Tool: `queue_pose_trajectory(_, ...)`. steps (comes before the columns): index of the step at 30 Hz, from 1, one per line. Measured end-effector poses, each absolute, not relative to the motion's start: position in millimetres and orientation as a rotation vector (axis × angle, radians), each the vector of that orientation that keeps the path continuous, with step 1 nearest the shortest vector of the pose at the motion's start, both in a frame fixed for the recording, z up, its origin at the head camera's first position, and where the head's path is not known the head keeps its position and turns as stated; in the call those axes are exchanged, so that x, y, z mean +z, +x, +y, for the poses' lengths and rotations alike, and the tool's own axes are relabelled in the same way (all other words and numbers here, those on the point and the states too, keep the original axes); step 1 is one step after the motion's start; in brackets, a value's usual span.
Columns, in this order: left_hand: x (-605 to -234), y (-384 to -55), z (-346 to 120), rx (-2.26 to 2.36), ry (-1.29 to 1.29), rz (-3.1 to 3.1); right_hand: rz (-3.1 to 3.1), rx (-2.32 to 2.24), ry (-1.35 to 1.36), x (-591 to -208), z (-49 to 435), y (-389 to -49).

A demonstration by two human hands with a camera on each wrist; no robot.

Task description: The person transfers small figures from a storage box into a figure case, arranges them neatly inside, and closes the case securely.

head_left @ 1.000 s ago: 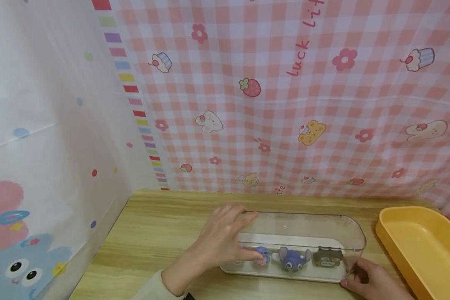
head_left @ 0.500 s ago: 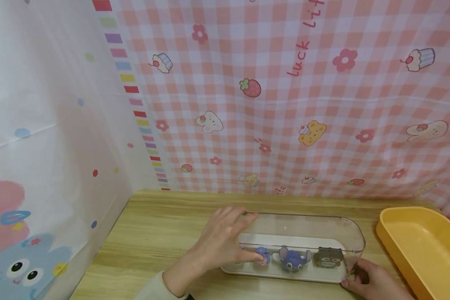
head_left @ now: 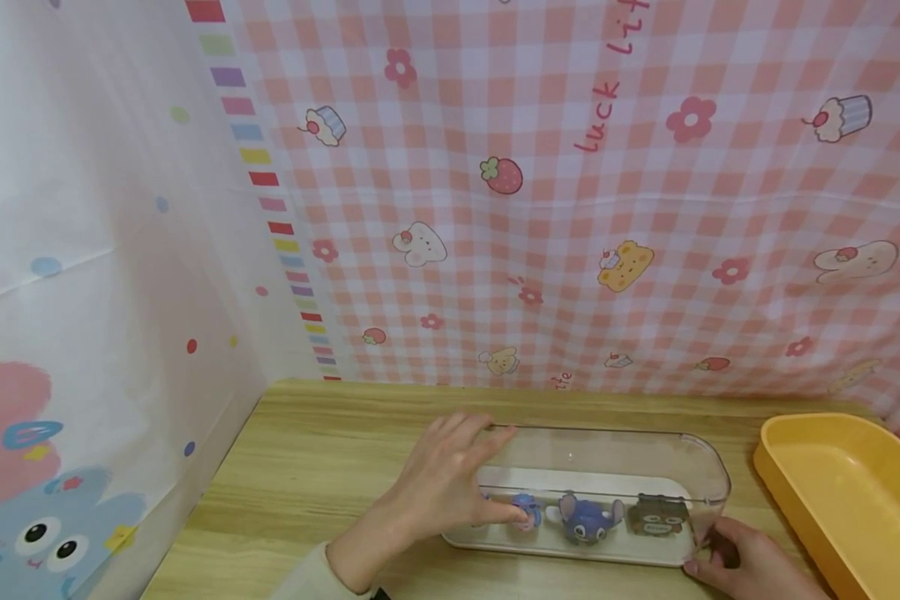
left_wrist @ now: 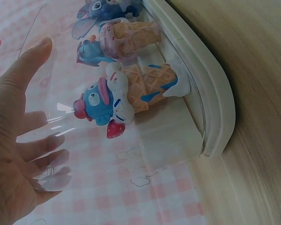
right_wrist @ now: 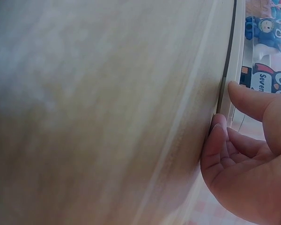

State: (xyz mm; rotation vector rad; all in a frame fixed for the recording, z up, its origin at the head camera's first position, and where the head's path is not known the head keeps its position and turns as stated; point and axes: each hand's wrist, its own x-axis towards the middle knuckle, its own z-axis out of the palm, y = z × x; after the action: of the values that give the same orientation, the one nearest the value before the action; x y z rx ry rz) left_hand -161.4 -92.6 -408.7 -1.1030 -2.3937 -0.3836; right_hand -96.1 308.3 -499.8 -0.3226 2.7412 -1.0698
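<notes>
A long display case with a clear plastic cover (head_left: 607, 450) and a white base (left_wrist: 220, 117) stands on the table. My left hand (head_left: 446, 479) spans the cover near its left end and grips it, thumb on the near side and fingers over the far edge. At the near right corner, my right hand (head_left: 746, 562) pinches the base's rim between thumb and fingers. Through the cover show a blue big-eared figurine (head_left: 587, 523) and a dark figurine with round eyes (head_left: 658, 518). Further left is an ice-cream-cone figurine (left_wrist: 150, 86), with another cone figurine (left_wrist: 131, 40) beside it.
A yellow tray (head_left: 783, 492) stands right of the case, close to my right hand. The wood-grain table (head_left: 300, 467) ends at a pink checked cloth (head_left: 450, 292) behind and a white printed cloth (head_left: 120, 275) on the left.
Almost nothing differs. Both hands keep their holds on the case, and the cover's right end has settled very slightly leftward.
</notes>
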Motion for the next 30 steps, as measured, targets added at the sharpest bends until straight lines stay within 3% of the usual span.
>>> queue_pose_trajectory(30, -417.4, -159.0, -90.0, -0.306, -1.092, -2.355, 2.684, -1.09, -0.231, -499.8, 308.0, -98.1)
